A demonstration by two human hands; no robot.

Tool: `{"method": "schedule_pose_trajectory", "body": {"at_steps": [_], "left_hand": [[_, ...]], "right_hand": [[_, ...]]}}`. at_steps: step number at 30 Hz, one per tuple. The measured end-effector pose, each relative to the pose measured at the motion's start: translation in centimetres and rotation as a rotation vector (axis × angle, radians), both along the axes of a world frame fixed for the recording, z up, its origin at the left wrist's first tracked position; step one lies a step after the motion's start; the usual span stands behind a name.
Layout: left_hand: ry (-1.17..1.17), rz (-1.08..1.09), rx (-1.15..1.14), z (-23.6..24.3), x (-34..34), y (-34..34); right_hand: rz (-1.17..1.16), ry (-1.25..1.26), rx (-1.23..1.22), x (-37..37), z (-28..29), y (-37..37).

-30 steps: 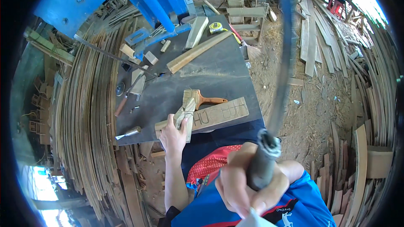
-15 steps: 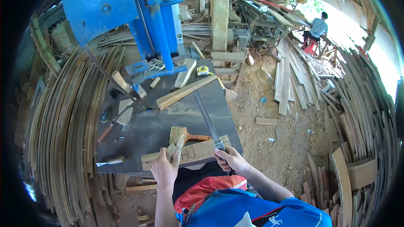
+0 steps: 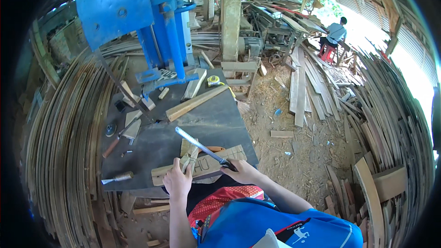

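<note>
My right hand [image 3: 242,173] is closed around the dark handle of a long metal file [image 3: 197,143]. The file's bright blade slants up and left over the dark worktable [image 3: 174,131]. In my left hand [image 3: 178,180] a small cut piece of wood [image 3: 189,160] is gripped between thumb and fingers. Beneath both hands lies a wooden board [image 3: 211,166] with letters carved into it. Behind it rests a paintbrush [image 3: 214,149] with an orange-brown handle, partly hidden by the wood piece and the file.
A blue bandsaw [image 3: 172,32] with its blade [image 3: 110,71] rises at the table's far left. Near it are a chisel [image 3: 118,177], wood offcuts [image 3: 133,124], a wooden bar [image 3: 197,103] and a tape measure [image 3: 213,81]. Stacked planks [image 3: 64,151] flank the table; a person [image 3: 335,34] sits far right.
The file's tip has swung left and nearer, so its blade now slants over the paintbrush. My right hand has turned with it; my left hand still grips the wood piece.
</note>
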State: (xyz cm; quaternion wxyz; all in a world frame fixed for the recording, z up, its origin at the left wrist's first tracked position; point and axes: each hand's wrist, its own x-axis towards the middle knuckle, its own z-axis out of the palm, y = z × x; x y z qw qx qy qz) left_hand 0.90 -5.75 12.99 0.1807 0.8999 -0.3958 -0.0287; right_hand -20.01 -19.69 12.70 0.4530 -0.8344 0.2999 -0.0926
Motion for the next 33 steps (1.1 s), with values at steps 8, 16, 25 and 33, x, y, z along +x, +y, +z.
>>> {"method": "schedule_pose_trajectory", "body": {"at_steps": [8,16,25,33], "left_hand": [[-0.02,-0.034,-0.017,0.3,0.1,-0.1],[-0.033,-0.062,-0.031,-0.3,0.3,0.2],[0.071,-0.065,0.075,0.8,0.6,-1.0],[0.11,-0.102,0.039,0.2,1.5,-0.9]], "right_hand": [[0.017,-0.058,-0.026,0.4,-3.3,-0.6],[0.061,-0.048,-0.001,0.3,-4.6,0.2],[-0.001,-0.011,0.021,-0.5,-2.8,1.0],[-0.039,0.035,-0.055,-0.3,-2.2,1.2]]}}
